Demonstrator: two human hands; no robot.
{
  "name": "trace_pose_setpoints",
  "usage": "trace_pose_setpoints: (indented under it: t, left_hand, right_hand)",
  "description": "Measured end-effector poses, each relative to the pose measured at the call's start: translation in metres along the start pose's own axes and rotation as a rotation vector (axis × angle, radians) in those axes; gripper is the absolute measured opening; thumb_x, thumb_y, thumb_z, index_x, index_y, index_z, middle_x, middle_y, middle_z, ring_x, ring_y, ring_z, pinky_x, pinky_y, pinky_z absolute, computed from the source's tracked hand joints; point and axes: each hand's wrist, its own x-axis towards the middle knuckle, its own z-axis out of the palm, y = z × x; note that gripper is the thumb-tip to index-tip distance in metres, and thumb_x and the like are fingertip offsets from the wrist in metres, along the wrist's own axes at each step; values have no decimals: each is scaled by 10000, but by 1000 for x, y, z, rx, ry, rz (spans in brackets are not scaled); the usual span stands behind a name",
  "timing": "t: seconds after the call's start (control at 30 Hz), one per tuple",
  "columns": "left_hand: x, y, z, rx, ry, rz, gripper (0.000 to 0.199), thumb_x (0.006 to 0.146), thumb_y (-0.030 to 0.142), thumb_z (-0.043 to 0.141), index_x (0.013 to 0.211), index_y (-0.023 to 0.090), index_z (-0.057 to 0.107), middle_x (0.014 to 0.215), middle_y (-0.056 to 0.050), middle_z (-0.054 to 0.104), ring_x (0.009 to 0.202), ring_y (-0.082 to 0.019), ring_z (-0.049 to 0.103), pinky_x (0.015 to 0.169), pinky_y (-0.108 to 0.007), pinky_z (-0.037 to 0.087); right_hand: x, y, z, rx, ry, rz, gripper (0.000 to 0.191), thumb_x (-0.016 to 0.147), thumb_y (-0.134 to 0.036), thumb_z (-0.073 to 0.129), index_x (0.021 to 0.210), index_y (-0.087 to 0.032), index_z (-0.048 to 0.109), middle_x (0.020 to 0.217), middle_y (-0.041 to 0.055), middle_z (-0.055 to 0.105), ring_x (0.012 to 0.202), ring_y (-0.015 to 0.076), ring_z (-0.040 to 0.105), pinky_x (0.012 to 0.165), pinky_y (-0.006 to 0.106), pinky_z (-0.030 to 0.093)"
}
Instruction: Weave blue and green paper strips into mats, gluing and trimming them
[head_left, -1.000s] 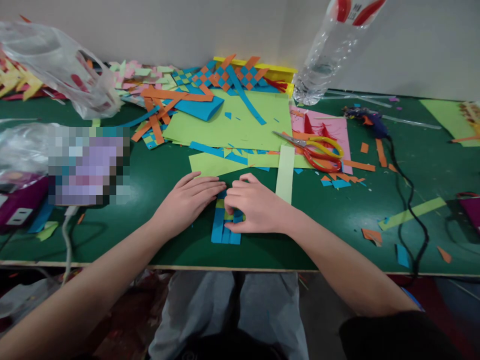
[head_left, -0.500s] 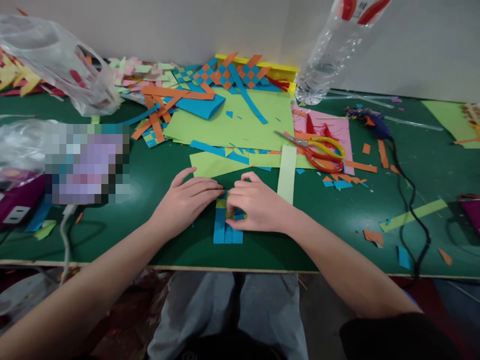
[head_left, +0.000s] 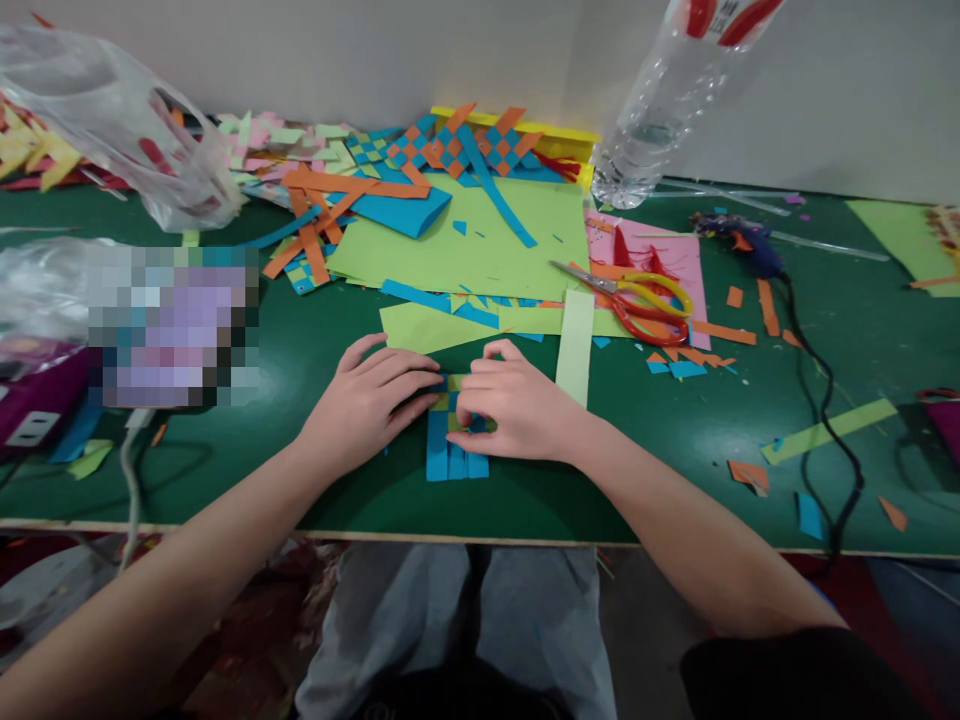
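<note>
Flat on the table in front of me lies a small woven paper piece (head_left: pixel 457 462) of blue and yellow-green strips, its loose blue ends pointing toward me. My left hand (head_left: pixel 367 400) rests along its left edge, fingers stretched out and fingertips touching it. Curled over the right side, my right hand (head_left: pixel 514 405) has thumb and bent fingers on the weave and covers part of it. Whether a strip is pinched between those fingertips is hard to see. A pale green paper strip (head_left: pixel 574 350) lies just beyond my right hand.
Scissors (head_left: pixel 630 295) with yellow and red handles lie beyond my right hand, near green paper sheets (head_left: pixel 480 255). Woven paper pieces (head_left: pixel 450 145) are piled at the wall. A water bottle (head_left: pixel 645 130) stands behind; a dark cable (head_left: pixel 817 370) runs down the right. A blurred-out device (head_left: pixel 172 330) sits left.
My left fingers have drawn back slightly to the left, uncovering more of the checkered top. The woven piece has shifted slightly away from me; my right hand stays over it.
</note>
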Motion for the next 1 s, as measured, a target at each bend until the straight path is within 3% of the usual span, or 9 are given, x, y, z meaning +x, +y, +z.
trace_pose_setpoints:
  t: [0.13, 0.23, 0.33, 0.53, 0.63, 0.8, 1.0]
  left_hand:
    - [0, 1, -3, -22, -67, -14, 302, 935, 381, 545, 1169, 195, 585, 1231, -106, 647, 1156, -259, 587, 1036, -450, 402]
    - [-1, 3, -5, -26, -129, 2, 549, 891, 513, 566, 1307, 169, 471, 1316, -154, 574, 1245, -310, 516, 1042, -469, 394]
    - [-3, 3, -6, -47, -145, -24, 741, 837, 604, 592, 1373, 147, 361, 1354, -189, 522, 1282, -342, 476, 1057, -485, 386]
    - [-4, 0, -7, -84, -108, -73, 653, 837, 534, 629, 1312, 171, 366, 1317, -170, 533, 1275, -341, 483, 1054, -499, 393]
    - [-4, 1, -7, -69, -128, -37, 681, 813, 563, 645, 1300, 171, 374, 1319, -178, 533, 1271, -346, 486, 1047, -501, 400]
    - [-3, 1, -7, -86, -164, -44, 564, 817, 527, 650, 1212, 201, 413, 1333, -159, 542, 1253, -333, 504, 1025, -500, 415]
    - [-4, -1, -4, -104, -145, -95, 422, 900, 415, 578, 1224, 202, 411, 1356, -141, 555, 1277, -306, 504, 1038, -480, 419]
  right_hand:
    - [-2, 4, -10, 75, 105, 83, 269, 894, -435, 604, 805, -182, 625, 755, 3, 638, 758, 149, 537, 939, 353, 299]
    - [-4, 6, -13, 82, 134, 127, 389, 846, -496, 652, 1059, -172, 613, 1044, 73, 675, 1020, 218, 576, 982, 379, 315]
    - [-4, 6, -9, 47, 71, 136, 554, 801, -523, 690, 1198, -159, 562, 1272, 124, 614, 1222, 279, 506, 1057, 428, 285]
    - [-2, 6, 1, -2, 7, 142, 565, 790, -551, 684, 1156, -130, 588, 1251, 132, 628, 1193, 293, 522, 1047, 447, 304]
    - [-2, 6, 1, 3, 11, 150, 536, 794, -524, 688, 1134, -123, 585, 1211, 132, 645, 1146, 289, 540, 1019, 438, 325]
    - [-3, 7, 1, 16, 15, 156, 453, 803, -473, 691, 1088, -140, 576, 1144, 113, 664, 1098, 274, 558, 993, 420, 331]
    - [-3, 8, 2, 35, 30, 183, 465, 801, -456, 704, 1114, -143, 560, 1082, 102, 670, 1091, 269, 566, 986, 410, 329]
